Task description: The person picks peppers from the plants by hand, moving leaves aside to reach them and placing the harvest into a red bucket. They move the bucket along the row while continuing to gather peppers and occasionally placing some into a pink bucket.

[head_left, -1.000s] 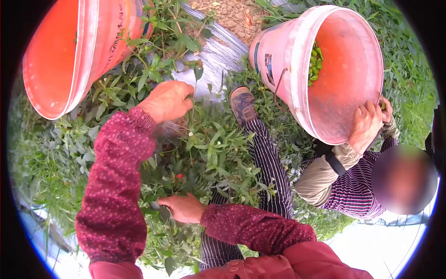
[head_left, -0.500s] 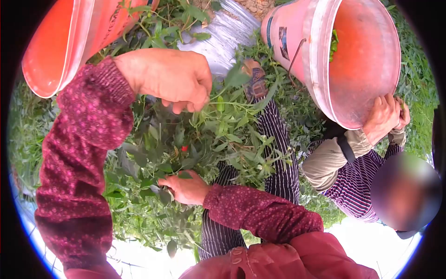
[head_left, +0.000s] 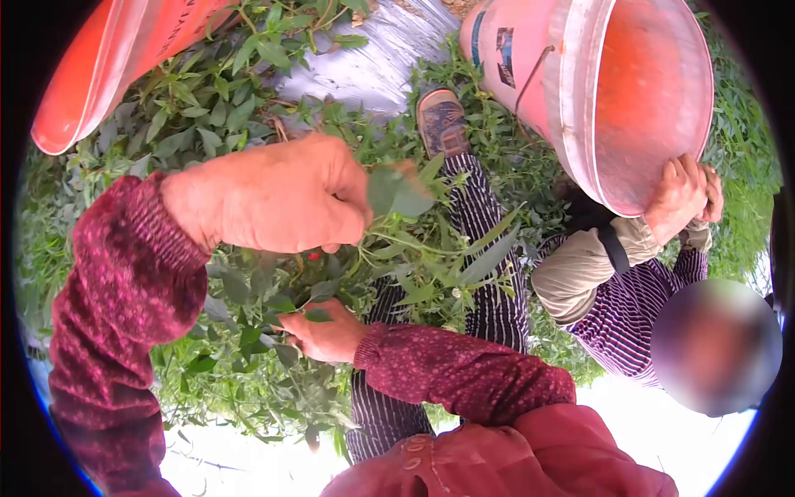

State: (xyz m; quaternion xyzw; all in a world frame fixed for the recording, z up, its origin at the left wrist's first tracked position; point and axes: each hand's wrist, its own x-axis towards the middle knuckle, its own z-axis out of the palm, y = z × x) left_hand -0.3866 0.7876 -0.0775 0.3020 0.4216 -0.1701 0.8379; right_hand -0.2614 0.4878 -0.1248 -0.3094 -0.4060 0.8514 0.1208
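Note:
Fingers curled closed, my left hand point(head_left: 273, 195) is held over the plants, its back to the camera. A leafy stem point(head_left: 397, 195) comes out at its fingertips; whatever else is inside the fist is hidden. Lower down, my right hand point(head_left: 327, 333) reaches into the foliage with its fingers bent together. Leaves point(head_left: 257, 340) cover its fingertips, and I cannot make out what they pinch. A small red fruit point(head_left: 315, 255) shows among the leaves just under my left hand.
A red bucket point(head_left: 141, 50) leans in at the upper left. Another person's hands point(head_left: 683, 195) grip the rim of a tilted pink bucket point(head_left: 571, 108). Silvery plastic sheet point(head_left: 356, 62) covers ground beyond a shoe point(head_left: 441, 120) and striped trouser legs point(head_left: 489, 240).
My left hand has moved down, closer to my right hand, which has barely shifted. Green pods seen inside the pink bucket earlier are no longer visible. Both buckets sit slightly higher in view.

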